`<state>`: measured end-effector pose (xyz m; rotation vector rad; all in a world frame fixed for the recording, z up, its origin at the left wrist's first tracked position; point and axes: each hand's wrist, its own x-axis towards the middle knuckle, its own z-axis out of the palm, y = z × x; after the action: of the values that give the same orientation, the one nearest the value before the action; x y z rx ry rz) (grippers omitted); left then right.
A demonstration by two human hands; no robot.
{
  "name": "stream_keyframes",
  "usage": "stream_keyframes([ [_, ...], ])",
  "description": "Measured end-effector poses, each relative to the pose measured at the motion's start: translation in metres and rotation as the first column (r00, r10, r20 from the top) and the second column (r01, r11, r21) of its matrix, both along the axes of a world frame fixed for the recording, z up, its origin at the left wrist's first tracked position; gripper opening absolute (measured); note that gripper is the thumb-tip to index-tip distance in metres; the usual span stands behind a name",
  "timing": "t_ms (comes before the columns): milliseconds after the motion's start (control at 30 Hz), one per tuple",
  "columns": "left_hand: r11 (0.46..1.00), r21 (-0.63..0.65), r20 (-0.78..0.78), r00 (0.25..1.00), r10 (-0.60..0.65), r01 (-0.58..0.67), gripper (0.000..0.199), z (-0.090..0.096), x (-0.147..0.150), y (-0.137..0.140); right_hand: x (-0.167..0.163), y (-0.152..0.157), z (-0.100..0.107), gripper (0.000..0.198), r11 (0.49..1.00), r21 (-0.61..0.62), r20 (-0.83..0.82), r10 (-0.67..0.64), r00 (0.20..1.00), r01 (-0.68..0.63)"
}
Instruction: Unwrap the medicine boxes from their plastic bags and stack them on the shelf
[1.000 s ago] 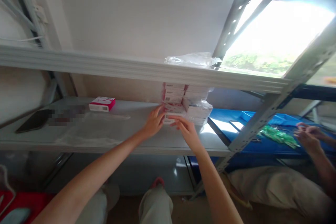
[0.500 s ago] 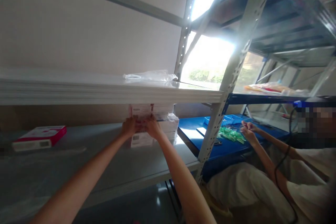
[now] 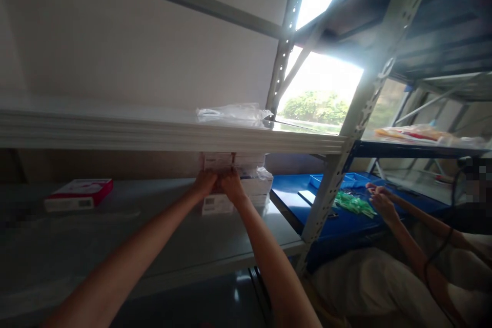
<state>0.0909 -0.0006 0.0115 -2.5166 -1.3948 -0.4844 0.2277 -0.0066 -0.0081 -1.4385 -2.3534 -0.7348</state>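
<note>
Both arms reach onto the lower grey shelf, to a stack of small boxes (image 3: 218, 160) with pale printed faces. My left hand (image 3: 206, 181) is at the stack's front left, fingers curled at a reddish box. Close beside it, my right hand (image 3: 231, 184) bends over the same box from the right. The fingertips are partly hidden and dim. Below the hands shows a pale box (image 3: 217, 204) with a label. A crumpled piece of clear plastic (image 3: 263, 172) lies on the boxes at the right.
A red and white box (image 3: 80, 195) lies on the shelf at left. Above the stack, a plastic bag (image 3: 234, 111) rests on the upper shelf (image 3: 169, 138). A perforated post (image 3: 326, 195) stands right. Beyond it, a co-worker's hands (image 3: 380, 200) are near green pieces (image 3: 353, 204) on a blue table.
The view has shifted, so shelf and boxes sit further right in the picture. My hands stay at the stack and have drawn slightly closer together.
</note>
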Motion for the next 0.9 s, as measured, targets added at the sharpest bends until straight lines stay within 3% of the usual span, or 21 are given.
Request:
stream_keyframes([
  [200, 0.989, 0.126, -0.045, 0.996, -0.072, 0.077, 0.02, 0.02, -0.019, -0.011, -0.014, -0.014, 0.017, 0.025, 0.994, 0.103, 0.04, -0.036, 0.999, 0.031],
  [467, 0.963, 0.269, -0.081, 0.997, 0.0, 0.022, 0.009, 0.026, -0.089, -0.035, -0.079, -0.034, 0.028, 0.019, 0.985, 0.172, 0.04, -0.008, 0.999, 0.001],
  [700, 0.965, 0.256, -0.033, 0.997, 0.064, -0.054, 0.01, -0.005, -0.163, -0.068, -0.15, -0.054, 0.005, 0.02, 0.984, 0.127, 0.06, 0.115, 0.992, -0.122],
  [900, 0.97, 0.214, -0.021, 0.992, 0.121, -0.113, 0.011, -0.042, -0.197, -0.092, -0.187, -0.07, -0.027, 0.021, 0.982, 0.021, 0.036, 0.186, 0.982, -0.187],
])
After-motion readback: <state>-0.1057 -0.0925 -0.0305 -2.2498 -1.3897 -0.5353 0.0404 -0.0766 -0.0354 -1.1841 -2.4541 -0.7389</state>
